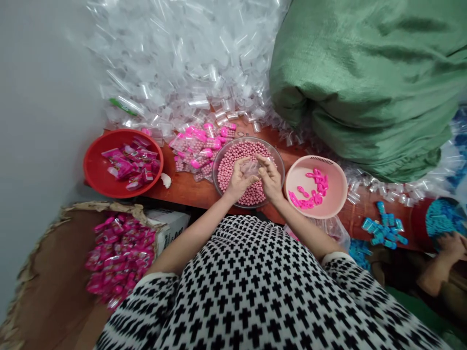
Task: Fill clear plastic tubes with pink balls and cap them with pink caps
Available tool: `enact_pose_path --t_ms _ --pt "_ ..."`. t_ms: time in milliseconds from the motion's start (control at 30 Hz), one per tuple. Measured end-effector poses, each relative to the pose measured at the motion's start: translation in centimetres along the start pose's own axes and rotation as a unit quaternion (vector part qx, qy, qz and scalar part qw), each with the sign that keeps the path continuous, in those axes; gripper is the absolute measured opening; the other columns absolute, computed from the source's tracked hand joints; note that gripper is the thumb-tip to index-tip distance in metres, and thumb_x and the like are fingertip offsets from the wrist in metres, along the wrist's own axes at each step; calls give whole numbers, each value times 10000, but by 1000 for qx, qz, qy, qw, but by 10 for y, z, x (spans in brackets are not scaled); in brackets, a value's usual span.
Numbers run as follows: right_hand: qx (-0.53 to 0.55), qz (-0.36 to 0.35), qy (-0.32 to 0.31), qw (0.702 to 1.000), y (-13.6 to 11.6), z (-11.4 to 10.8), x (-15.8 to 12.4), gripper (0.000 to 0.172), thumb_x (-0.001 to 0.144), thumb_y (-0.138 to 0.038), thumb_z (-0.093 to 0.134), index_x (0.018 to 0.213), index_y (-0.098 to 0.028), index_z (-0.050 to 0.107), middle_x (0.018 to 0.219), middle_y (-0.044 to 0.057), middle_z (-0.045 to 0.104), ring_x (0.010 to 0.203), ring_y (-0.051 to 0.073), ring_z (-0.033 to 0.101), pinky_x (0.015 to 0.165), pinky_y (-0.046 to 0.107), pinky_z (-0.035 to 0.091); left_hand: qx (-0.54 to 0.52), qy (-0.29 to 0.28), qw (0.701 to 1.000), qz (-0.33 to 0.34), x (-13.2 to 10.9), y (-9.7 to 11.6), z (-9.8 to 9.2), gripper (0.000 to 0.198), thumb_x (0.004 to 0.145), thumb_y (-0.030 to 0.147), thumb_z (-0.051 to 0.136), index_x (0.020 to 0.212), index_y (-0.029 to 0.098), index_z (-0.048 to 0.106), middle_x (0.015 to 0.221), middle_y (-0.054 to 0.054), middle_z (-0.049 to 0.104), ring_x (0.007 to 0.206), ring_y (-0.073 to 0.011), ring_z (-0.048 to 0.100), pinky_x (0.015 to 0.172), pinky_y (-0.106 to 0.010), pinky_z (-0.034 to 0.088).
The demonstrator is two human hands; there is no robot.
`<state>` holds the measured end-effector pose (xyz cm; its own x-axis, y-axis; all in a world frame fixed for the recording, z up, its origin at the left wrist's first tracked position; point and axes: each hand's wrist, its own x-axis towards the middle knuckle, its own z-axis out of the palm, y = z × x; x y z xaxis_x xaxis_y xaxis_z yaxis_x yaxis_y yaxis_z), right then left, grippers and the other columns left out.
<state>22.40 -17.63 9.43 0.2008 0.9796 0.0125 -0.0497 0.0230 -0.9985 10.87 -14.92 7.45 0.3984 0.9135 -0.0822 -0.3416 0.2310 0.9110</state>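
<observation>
My left hand and my right hand meet over a round bowl heaped with small pink balls. Between the curled fingers of both hands is a clear plastic container, partly covered by the fingers. Whether anything is inside it I cannot make out. Left of the bowl lies a pile of clear containers filled with pink balls and topped with bright pink caps. On the right stands a pale pink basket with bright pink pieces in it.
Clear empty containers heap up at the back beside a big green sack. A red basin holds pink packets; more fill a cardboard box. Rightward are blue-capped containers and another person's hand at a bowl of blue pieces.
</observation>
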Motion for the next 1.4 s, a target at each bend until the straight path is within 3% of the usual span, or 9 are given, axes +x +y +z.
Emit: enact_pose_path --t_ms 167,300,433,567,700,900,1033,1200,1400 --pt "-20 77 3 997 25 29 -33 586 912 -594 440 1363 -221 472 1401 94 528 1316 190 480 1136 375 369 109 94 989 -12 -17 -20 -25 568 673 508 781 1055 226 468 998 -37 612 926 -172 657 865 -323 537" --pt "-160 109 -79 978 33 1 -14 438 925 -502 466 1216 -198 588 1239 92 636 1160 204 589 1035 381 459 77 157 981 -79 -19 -25 -39 526 638 413 804 1033 219 516 877 6 604 741 -122 636 691 -267 566" --pt "-520 131 -31 844 24 -44 29 368 958 -335 423 1235 -144 569 1320 169 570 1188 289 568 1023 463 433 14 158 980 -117 -9 -21 -36 667 551 302 839 1138 228 532 864 12 617 775 -138 641 684 -302 593" --pt "-654 201 -80 725 27 -59 52 399 937 -322 452 1263 -106 535 1224 225 608 1027 341 646 876 493 493 -18 167 977 -133 4 -18 -30 616 483 263 859 1029 197 582 814 24 590 706 -120 607 645 -317 600" --pt "-575 124 -89 804 46 -65 49 353 890 -300 521 1201 -151 596 1189 160 636 1047 287 632 910 438 487 28 182 976 -118 15 -26 -31 500 480 280 858 889 179 589 757 27 577 662 -113 586 619 -283 572" --pt "-173 130 -39 976 68 -70 36 336 730 -440 695 961 -198 661 874 17 672 807 169 622 823 348 525 41 170 983 -54 29 -45 -26 584 495 339 884 943 209 533 917 -15 656 881 -160 653 879 -342 519" --pt "-2 181 -86 980 59 -59 29 423 637 -508 784 907 -210 653 825 -11 652 744 139 599 752 315 527 2 125 991 -45 30 -46 -20 651 548 386 871 1063 226 507 885 -1 651 884 -163 648 896 -347 502" --pt "-56 111 -127 984 43 -48 30 414 610 -526 810 777 -195 626 944 35 645 953 188 597 898 340 488 22 65 997 -47 24 -39 -15 658 547 419 874 1082 208 553 940 -21 638 940 -185 636 928 -355 497" --pt "-28 131 -214 968 40 -38 31 699 590 -448 818 1198 -214 564 1256 69 593 1107 229 592 894 354 516 82 23 996 -22 19 -30 -14 568 664 530 753 1120 218 621 1410 -106 473 1326 -292 452 1068 -411 425"
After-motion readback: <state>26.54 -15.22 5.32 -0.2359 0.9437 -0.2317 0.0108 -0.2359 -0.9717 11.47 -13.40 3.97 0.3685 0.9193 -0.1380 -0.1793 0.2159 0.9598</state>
